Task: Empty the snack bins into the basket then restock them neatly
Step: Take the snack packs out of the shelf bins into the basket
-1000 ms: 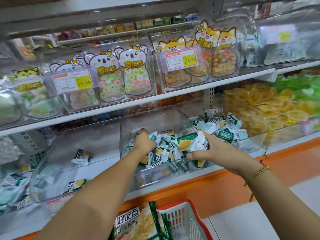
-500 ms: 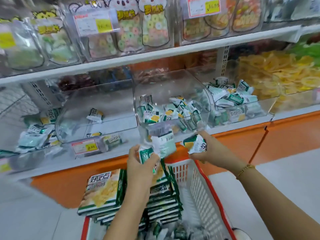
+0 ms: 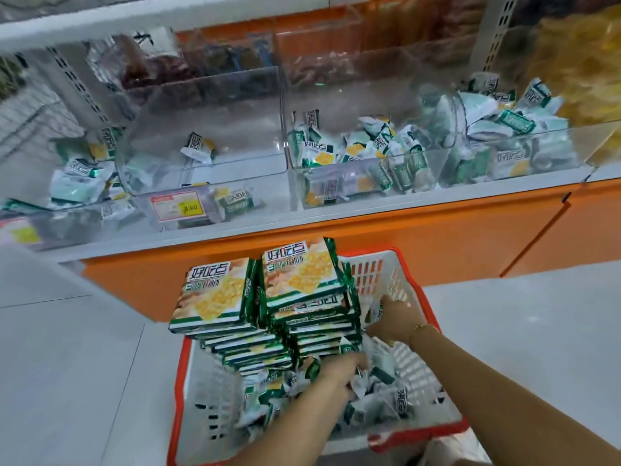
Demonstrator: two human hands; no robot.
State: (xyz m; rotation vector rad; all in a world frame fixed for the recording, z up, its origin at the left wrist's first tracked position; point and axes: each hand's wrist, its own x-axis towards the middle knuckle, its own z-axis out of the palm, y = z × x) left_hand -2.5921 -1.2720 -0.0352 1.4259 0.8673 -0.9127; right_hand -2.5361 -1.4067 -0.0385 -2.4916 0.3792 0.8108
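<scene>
A white basket with a red rim [image 3: 377,278] stands on the floor below the shelf. It holds two stacks of large green cracker packs [image 3: 215,295] and a loose pile of small snack packets [image 3: 268,396]. My left hand [image 3: 337,371] is down on that pile, its fingers buried among wrappers. My right hand [image 3: 395,316] is by the basket's far right wall, fingers curled on a small packet. Above, the middle clear bin [image 3: 297,188] holds several small packets. The bin to its left [image 3: 158,183] holds only a few.
Another clear bin [image 3: 504,153] full of the same packets sits at the right, with yellow snacks [image 3: 584,72] beyond it. A price tag [image 3: 178,206] hangs on the left bin. The orange shelf base [image 3: 403,237] runs behind the basket. Pale floor tiles lie on both sides.
Both hands have come down from the middle bin with small packets and are now inside the basket. My view has tilted down from the shelves to the basket.
</scene>
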